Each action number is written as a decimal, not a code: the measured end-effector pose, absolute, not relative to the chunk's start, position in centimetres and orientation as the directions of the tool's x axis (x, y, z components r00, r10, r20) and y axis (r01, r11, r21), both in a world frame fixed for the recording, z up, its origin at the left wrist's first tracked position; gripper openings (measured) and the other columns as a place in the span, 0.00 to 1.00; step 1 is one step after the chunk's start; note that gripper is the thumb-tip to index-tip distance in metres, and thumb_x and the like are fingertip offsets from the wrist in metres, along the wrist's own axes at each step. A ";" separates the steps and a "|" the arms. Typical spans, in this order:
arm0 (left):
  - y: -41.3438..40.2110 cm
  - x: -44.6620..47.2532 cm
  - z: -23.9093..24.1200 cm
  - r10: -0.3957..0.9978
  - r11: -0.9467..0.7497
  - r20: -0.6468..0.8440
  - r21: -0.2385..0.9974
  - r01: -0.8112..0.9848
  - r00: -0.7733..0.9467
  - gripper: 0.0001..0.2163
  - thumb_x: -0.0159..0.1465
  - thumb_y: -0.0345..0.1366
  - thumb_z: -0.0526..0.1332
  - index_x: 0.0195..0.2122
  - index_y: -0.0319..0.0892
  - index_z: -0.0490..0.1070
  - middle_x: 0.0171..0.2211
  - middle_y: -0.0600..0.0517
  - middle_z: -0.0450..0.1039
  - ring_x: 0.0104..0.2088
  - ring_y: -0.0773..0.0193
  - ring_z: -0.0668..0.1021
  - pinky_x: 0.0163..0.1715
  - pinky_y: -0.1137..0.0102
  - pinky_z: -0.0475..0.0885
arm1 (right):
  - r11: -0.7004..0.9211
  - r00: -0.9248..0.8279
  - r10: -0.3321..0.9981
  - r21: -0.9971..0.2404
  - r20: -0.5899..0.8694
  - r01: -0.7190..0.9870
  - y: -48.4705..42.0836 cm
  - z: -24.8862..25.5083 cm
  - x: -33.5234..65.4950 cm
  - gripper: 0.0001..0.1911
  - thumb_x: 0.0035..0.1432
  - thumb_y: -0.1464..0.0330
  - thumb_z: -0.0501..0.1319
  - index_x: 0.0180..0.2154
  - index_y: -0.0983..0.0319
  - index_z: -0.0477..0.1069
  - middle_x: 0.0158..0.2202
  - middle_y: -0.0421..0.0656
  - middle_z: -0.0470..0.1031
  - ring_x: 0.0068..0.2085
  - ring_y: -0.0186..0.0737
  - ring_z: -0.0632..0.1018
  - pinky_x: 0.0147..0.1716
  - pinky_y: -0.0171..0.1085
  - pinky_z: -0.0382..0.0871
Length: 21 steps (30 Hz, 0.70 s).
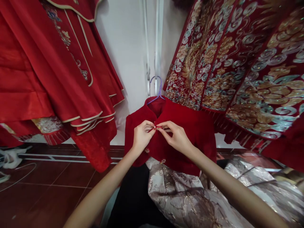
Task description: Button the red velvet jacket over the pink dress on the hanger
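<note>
A short red jacket with a stand-up collar hangs on a purple hanger in front of me. My left hand pinches the front edge just below the collar. Opposite it, the fingertips of my right hand close on a small red-and-gold ornate button fastening. Fingertips of both hands nearly meet there, and whether the fastening is joined cannot be made out. Lower down, the front carries another ornate button and a gold one near the hem.
Red gowns with pale piping hang at the left. Sequined, embroidered red garments hang at the right. White metal uprights stand behind the hanger. Shiny silver-pink brocade lies below the jacket, above a dark red tiled floor.
</note>
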<state>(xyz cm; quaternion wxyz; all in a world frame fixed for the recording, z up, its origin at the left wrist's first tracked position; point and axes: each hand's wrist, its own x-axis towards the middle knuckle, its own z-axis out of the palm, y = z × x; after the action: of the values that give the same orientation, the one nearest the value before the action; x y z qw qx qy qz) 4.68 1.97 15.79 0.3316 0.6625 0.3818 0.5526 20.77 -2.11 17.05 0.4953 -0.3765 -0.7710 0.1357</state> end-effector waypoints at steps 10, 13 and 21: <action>0.8 3.9 17.6 0.764 -0.645 0.554 0.647 0.407 0.331 0.07 0.57 0.31 0.59 0.37 0.46 0.69 0.35 0.52 0.77 0.36 0.62 0.80 0.36 0.70 0.74 | 0.682 -0.172 0.670 -0.506 0.723 0.529 -1.4 17.1 21.0 0.09 0.62 0.68 0.54 0.42 0.57 0.71 0.41 0.44 0.74 0.41 0.41 0.77 0.43 0.42 0.75; 0.4 3.6 18.4 0.752 -0.657 0.545 0.570 0.493 0.372 0.06 0.58 0.35 0.59 0.37 0.47 0.70 0.33 0.53 0.77 0.32 0.62 0.79 0.31 0.71 0.73 | 0.687 -0.171 0.672 -0.521 0.721 0.506 -1.3 17.2 21.2 0.08 0.62 0.68 0.55 0.42 0.57 0.71 0.40 0.43 0.75 0.41 0.40 0.78 0.44 0.42 0.76; 1.0 3.6 19.5 0.687 -0.718 0.577 0.446 0.534 0.442 0.03 0.58 0.35 0.60 0.32 0.45 0.72 0.29 0.54 0.76 0.28 0.65 0.77 0.30 0.73 0.69 | 0.628 -0.105 0.762 -0.690 0.639 0.359 -0.8 17.3 21.5 0.08 0.57 0.63 0.61 0.38 0.59 0.73 0.38 0.42 0.77 0.39 0.39 0.79 0.40 0.40 0.78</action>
<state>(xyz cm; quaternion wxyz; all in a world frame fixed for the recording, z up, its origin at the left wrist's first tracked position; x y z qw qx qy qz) 3.65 0.96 19.45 0.0993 0.8432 0.3620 0.3848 21.52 -0.84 17.29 0.5440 -0.3892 -0.7199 0.1853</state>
